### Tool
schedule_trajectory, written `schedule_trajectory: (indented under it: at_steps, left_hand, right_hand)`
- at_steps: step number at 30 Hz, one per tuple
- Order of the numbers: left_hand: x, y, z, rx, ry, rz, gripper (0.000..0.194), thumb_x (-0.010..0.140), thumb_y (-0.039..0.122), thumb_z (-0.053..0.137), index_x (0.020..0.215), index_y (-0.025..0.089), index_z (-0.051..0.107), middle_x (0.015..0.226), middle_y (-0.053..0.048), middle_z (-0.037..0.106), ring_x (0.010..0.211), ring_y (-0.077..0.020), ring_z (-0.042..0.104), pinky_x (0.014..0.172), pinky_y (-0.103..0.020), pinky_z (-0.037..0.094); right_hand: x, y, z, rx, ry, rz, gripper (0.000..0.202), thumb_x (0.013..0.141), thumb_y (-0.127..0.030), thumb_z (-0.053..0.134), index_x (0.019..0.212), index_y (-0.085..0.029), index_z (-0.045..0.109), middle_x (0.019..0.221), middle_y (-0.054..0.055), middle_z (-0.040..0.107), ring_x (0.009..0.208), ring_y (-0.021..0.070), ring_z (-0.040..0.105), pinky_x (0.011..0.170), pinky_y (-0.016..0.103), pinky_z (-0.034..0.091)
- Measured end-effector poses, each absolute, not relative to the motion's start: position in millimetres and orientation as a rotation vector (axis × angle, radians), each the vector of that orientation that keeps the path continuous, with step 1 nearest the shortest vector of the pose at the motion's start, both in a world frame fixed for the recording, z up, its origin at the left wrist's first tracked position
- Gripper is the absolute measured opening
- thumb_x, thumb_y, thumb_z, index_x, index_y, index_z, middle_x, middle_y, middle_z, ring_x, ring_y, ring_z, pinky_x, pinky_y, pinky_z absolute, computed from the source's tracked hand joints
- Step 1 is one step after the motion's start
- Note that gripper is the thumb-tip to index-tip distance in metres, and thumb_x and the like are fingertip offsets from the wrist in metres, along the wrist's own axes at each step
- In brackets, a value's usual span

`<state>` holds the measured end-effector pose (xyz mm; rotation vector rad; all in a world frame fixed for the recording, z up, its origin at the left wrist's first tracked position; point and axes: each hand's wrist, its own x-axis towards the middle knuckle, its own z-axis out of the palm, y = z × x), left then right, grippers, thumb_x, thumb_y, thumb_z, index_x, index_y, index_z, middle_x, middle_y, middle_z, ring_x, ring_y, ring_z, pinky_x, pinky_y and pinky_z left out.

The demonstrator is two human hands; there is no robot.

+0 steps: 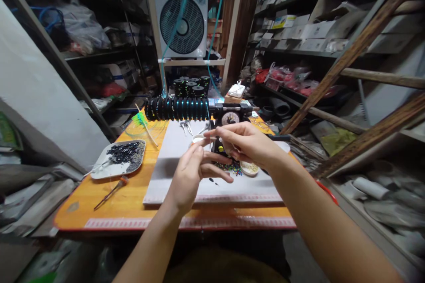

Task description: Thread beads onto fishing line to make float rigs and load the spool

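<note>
My left hand (192, 170) is raised over the white board (169, 185); its thumb and index finger come together near my right hand's fingertips, while the other fingers stretch to the right. What lies between the fingertips is too small to tell. My right hand (244, 141) comes in from the right with thumb and index finger pinched. Just behind the hands stands a black winding device with a round dial (230, 118) and a row of black spools (177, 109) on its shaft. Small coloured beads (236, 169) lie under my right hand, beside a round dish of pale beads (249, 168).
On the orange table (79, 194), a white tray (96, 169) holds black pieces, with a thin brown tool (109, 193) in front. Stacked spools (192, 86) and a box fan (182, 22) stand behind. A wooden ladder (348, 57) leans at the right.
</note>
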<state>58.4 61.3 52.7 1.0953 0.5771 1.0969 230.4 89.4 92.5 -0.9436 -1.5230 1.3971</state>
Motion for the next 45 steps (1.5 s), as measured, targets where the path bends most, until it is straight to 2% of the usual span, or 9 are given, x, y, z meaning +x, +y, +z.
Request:
schedule_trajectory:
  at_steps: [5, 11, 15, 18, 22, 25, 31, 35, 45]
  left_hand:
    - [61.9, 77.0, 62.4, 1.101, 0.598, 1.068, 0.035, 0.096, 0.037, 0.044, 0.111, 0.007, 0.056, 0.069, -0.008, 0.074, 0.047, -0.0206, 0.069, 0.056, -0.033, 0.055]
    - [62.5, 83.8, 63.4, 1.124, 0.610, 1.032, 0.036, 0.090, 0.046, 0.056, 0.092, 0.011, 0.062, 0.059, -0.005, 0.072, 0.040, -0.0174, 0.066, 0.047, -0.027, 0.051]
    - [63.2, 85.5, 61.4, 1.156, 0.608, 1.054, 0.034, 0.089, 0.046, 0.058, 0.084, 0.012, 0.061, 0.057, -0.004, 0.071, 0.041, -0.0164, 0.065, 0.046, -0.025, 0.050]
    - [65.9, 80.4, 58.1, 1.165, 0.635, 1.124, 0.034, 0.089, 0.045, 0.060, 0.075, 0.014, 0.058, 0.053, -0.001, 0.067, 0.039, -0.0131, 0.062, 0.044, -0.022, 0.048]
    - [69.9, 68.2, 53.0, 1.136, 0.679, 1.182, 0.036, 0.088, 0.044, 0.062, 0.066, 0.015, 0.055, 0.044, 0.003, 0.061, 0.032, -0.0079, 0.052, 0.038, -0.017, 0.040]
    - [69.5, 57.0, 47.1, 1.092, 0.669, 1.164, 0.037, 0.088, 0.044, 0.063, 0.065, 0.015, 0.056, 0.040, 0.002, 0.059, 0.032, -0.0091, 0.053, 0.034, -0.017, 0.037]
    - [61.0, 30.5, 31.4, 0.933, 0.633, 1.079, 0.033, 0.091, 0.043, 0.057, 0.073, 0.015, 0.059, 0.045, 0.000, 0.064, 0.037, -0.0118, 0.059, 0.035, -0.017, 0.042]
    - [57.0, 20.1, 20.9, 0.850, 0.600, 1.028, 0.036, 0.088, 0.044, 0.061, 0.070, 0.014, 0.060, 0.043, -0.002, 0.064, 0.035, -0.0127, 0.059, 0.034, -0.017, 0.042]
    - [57.0, 5.8, 11.4, 0.666, 0.533, 0.995, 0.032, 0.084, 0.044, 0.069, 0.076, 0.014, 0.063, 0.043, 0.003, 0.061, 0.041, -0.0146, 0.065, 0.032, -0.014, 0.042]
  right_hand:
    - [236.6, 93.7, 103.3, -0.955, -1.486, 1.364, 0.037, 0.090, -0.044, 0.063, 0.102, -0.011, 0.074, 0.042, -0.007, 0.047, 0.033, 0.0027, 0.031, 0.029, 0.014, 0.017]
    - [230.7, 102.1, 104.7, -0.867, -1.382, 1.556, 0.034, 0.087, -0.036, 0.066, 0.107, -0.009, 0.069, 0.041, -0.008, 0.048, 0.031, 0.0020, 0.027, 0.030, 0.012, 0.014]
    - [227.0, 108.2, 104.8, -0.778, -1.313, 1.750, 0.032, 0.096, -0.031, 0.051, 0.110, -0.008, 0.066, 0.043, -0.007, 0.050, 0.026, -0.0001, 0.017, 0.028, 0.011, 0.012]
    - [220.6, 113.9, 101.2, -0.727, -1.234, 1.844, 0.033, 0.101, -0.029, 0.037, 0.097, -0.010, 0.065, 0.053, -0.003, 0.059, 0.026, -0.0014, 0.020, 0.029, 0.011, 0.016]
    - [209.3, 122.1, 92.1, -0.695, -1.115, 1.889, 0.035, 0.101, -0.035, 0.046, 0.074, -0.014, 0.052, 0.054, -0.008, 0.052, 0.030, -0.0004, 0.026, 0.028, 0.012, 0.019]
    - [204.4, 125.5, 87.6, -0.661, -1.057, 1.882, 0.036, 0.099, -0.041, 0.052, 0.075, -0.014, 0.053, 0.054, -0.010, 0.045, 0.033, 0.0000, 0.027, 0.029, 0.013, 0.020]
    - [203.7, 126.6, 83.3, -0.633, -1.016, 1.886, 0.034, 0.100, -0.040, 0.052, 0.077, -0.014, 0.055, 0.054, -0.010, 0.045, 0.033, -0.0001, 0.027, 0.029, 0.013, 0.020]
    - [203.4, 126.5, 81.3, -0.634, -1.011, 1.888, 0.033, 0.100, -0.039, 0.052, 0.078, -0.013, 0.055, 0.055, -0.010, 0.045, 0.033, -0.0001, 0.028, 0.029, 0.013, 0.020]
    - [205.9, 123.6, 80.2, -0.652, -1.020, 1.866, 0.032, 0.100, -0.037, 0.052, 0.078, -0.014, 0.055, 0.055, -0.010, 0.046, 0.032, -0.0003, 0.027, 0.028, 0.012, 0.019]
